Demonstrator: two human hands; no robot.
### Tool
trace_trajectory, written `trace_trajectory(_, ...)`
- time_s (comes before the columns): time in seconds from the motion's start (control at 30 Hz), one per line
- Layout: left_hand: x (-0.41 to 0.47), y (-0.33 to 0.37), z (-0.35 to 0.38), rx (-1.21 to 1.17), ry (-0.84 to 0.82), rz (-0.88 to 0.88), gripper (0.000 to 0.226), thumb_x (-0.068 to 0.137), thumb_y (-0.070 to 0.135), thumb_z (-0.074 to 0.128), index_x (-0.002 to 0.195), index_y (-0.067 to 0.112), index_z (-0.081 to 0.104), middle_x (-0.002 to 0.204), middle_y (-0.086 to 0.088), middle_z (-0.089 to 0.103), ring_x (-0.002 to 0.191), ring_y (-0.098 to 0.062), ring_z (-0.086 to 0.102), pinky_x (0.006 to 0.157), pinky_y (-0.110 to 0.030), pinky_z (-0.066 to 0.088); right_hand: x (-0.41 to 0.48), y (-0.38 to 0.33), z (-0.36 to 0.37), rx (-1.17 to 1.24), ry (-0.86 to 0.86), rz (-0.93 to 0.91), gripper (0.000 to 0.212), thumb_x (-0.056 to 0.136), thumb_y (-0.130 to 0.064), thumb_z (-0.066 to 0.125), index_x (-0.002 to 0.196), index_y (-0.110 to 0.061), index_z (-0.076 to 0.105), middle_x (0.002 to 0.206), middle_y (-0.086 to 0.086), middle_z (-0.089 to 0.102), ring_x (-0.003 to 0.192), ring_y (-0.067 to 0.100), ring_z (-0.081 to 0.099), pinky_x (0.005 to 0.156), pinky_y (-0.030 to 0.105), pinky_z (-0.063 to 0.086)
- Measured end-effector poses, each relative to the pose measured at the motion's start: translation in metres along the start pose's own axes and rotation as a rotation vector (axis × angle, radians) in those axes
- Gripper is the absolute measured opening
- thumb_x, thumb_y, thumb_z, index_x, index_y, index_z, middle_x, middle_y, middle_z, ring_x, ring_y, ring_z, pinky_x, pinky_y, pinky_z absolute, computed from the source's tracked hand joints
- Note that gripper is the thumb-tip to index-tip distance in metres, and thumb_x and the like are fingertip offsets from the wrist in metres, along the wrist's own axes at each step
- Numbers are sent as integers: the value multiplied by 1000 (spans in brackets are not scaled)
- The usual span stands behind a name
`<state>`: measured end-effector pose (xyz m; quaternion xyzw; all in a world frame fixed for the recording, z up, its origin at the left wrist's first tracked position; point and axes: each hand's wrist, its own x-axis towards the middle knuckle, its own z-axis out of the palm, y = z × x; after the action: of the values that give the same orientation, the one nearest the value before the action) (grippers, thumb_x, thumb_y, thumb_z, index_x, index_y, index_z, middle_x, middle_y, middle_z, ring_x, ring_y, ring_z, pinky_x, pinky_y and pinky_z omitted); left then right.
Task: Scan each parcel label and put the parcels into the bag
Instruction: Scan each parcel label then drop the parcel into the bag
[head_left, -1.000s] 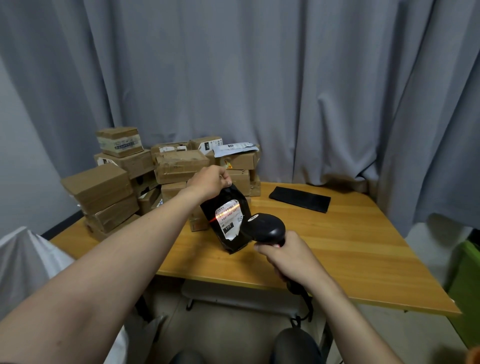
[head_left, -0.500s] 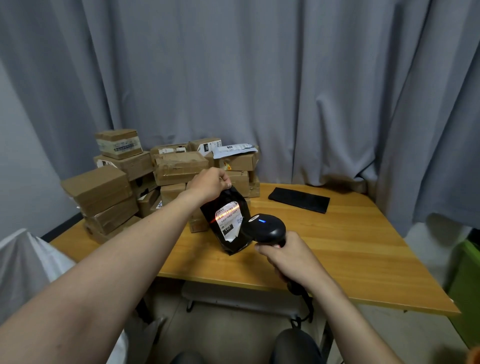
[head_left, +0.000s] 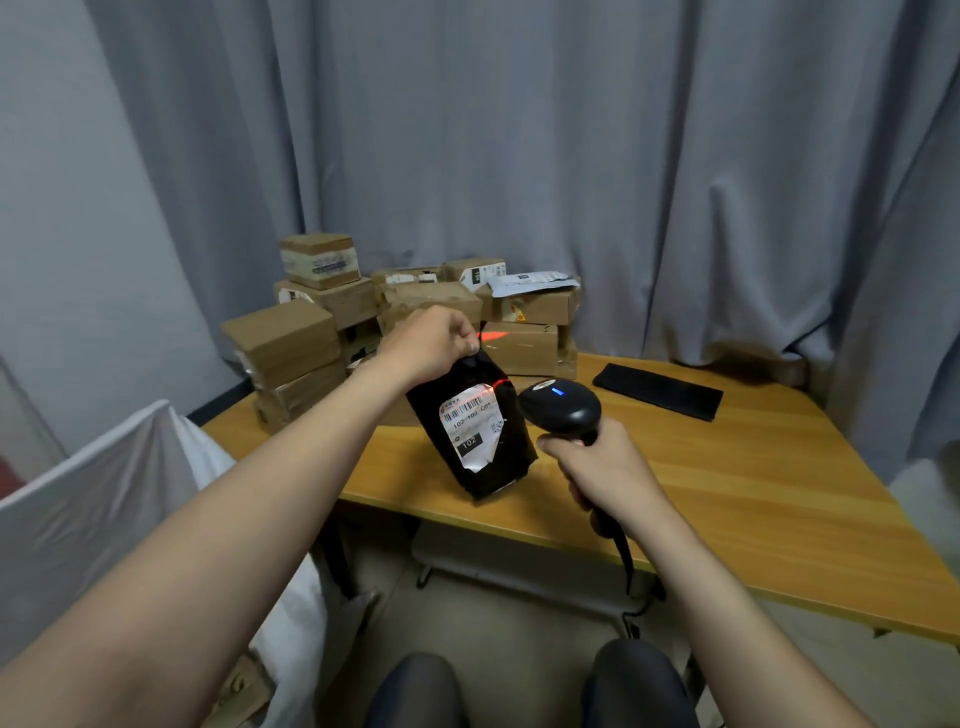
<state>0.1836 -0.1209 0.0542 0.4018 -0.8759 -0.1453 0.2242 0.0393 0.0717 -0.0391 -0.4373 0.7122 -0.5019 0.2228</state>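
Step in hand: scanning one parcel, judged from the red beam and the scanner's lit blue indicator.
Left hand (head_left: 434, 338): centre of frame, fingers curled, pinching the top edge of the black parcel (head_left: 511, 460). Held by the top so the pouch hangs flat and nothing covers its face.
Black parcel: centre of frame, just left of the scanner, tilted, white label (head_left: 470, 423) facing the camera and the scanner. Its lower end is at the table's near edge; I cannot tell whether it rests on the wood.
Right hand (head_left: 608, 467): right of centre, closed round the grip of the scanner (head_left: 561, 408), the head aimed left at the label from close beside it.
Beam: a red line (head_left: 480, 397) crosses the label's upper edge near the barcode; some spills past onto a cardboard box (head_left: 519, 340) behind. Aim looks slightly high.
Remaining parcels (head_left: 291, 338): brown boxes stacked at the back left of the table (head_left: 753, 493), against the curtain (head_left: 519, 156); probably not yet scanned.
Bag (head_left: 104, 493): white, lower left of frame, beside the table and below the left arm, so a scanned parcel can go straight in.
Other: flat black item (head_left: 657, 389) on the table, upper right of the scanner.
Progress: early, judging by the pile.
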Motion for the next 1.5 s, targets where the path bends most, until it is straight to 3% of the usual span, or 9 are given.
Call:
trace_trajectory(0.13, -39, -25, -35, 56, 3, -58, 18, 95, 30, 70, 77, 32, 69, 85, 17, 69, 95, -13, 63, 85, -35, 50, 0, -13, 34, 28, -50, -23, 27, 90, -23, 74, 69, -20, 58, 55, -1, 50, 51, 22, 50, 57, 36, 41)
trace_trajectory(0.3, -89, -69, -64, 107, 21, -149, 18, 91, 33, 73, 73, 34, 69, 83, 21, 69, 97, -15, 65, 90, -38, 51, -4, -22, 77, 24, -112, -34, 23, 89, -23, 75, 71, -20, 61, 59, -3, 55, 58, 22, 54, 63, 36, 43)
trace_trajectory(0.47, -135, -114, -83, 126, -18, -225, 22, 94, 25, 73, 72, 30, 70, 72, 24, 65, 83, -7, 65, 75, -30, 44, -9, -28, 114, 43, -169, -7, 17, 91, -23, 75, 78, -21, 64, 67, -1, 61, 66, 20, 57, 67, 33, 43)
trace_trajectory(0.57, -156, -136, -91, 136, -23, -293, 19, 94, 23, 72, 76, 24, 71, 71, 23, 64, 77, -2, 61, 71, -28, 39, -12, -32, 131, 46, -218, 43, 15, 92, -23, 72, 82, -16, 63, 66, 7, 59, 57, 24, 57, 62, 37, 46)
trace_trajectory(0.93, -206, -211, -104, 283, -29, -566, 9, 92, 26, 71, 87, 20, 77, 97, -2, 73, 94, -24, 65, 74, -33, 45, -16, -35, 169, 19, -312, 83, 12, 96, -23, 70, 90, -16, 63, 62, 5, 55, 46, 21, 53, 54, 35, 46)
trace_trajectory(1.03, -216, -237, -106, 308, 4, -644, 8, 90, 23, 71, 89, 19, 78, 97, -5, 73, 95, -28, 66, 73, -31, 42, -15, -35, 179, -19, -319, 63, 14, 95, -23, 70, 87, -15, 63, 59, 3, 54, 48, 21, 54, 56, 35, 47)
trace_trajectory(1.23, -226, -305, -98, 315, 77, -805, 9, 88, 22, 67, 84, 23, 76, 96, -8, 72, 93, -32, 66, 82, -40, 55, -5, -29, 204, -29, -355, 95, 20, 95, -21, 71, 80, -16, 58, 56, 3, 52, 47, 22, 53, 57, 36, 44)
trace_trajectory(1.33, -221, -334, -79, 264, 143, -821, 16, 92, 16, 59, 82, 17, 72, 94, -12, 71, 88, -33, 65, 79, -43, 55, 4, -23, 215, -36, -361, 119, 22, 95, -20, 72, 79, -17, 57, 54, 2, 51, 47, 22, 52, 59, 37, 44)
trace_trajectory(1.5, -204, -358, -45, 274, 272, -793, 18, 100, 23, 56, 94, 19, 72, 111, -17, 69, 105, -40, 64, 79, -41, 47, 23, -16, 225, -45, -346, 149, 14, 95, -20, 73, 89, -13, 62, 57, 6, 55, 51, 24, 56, 60, 37, 45)
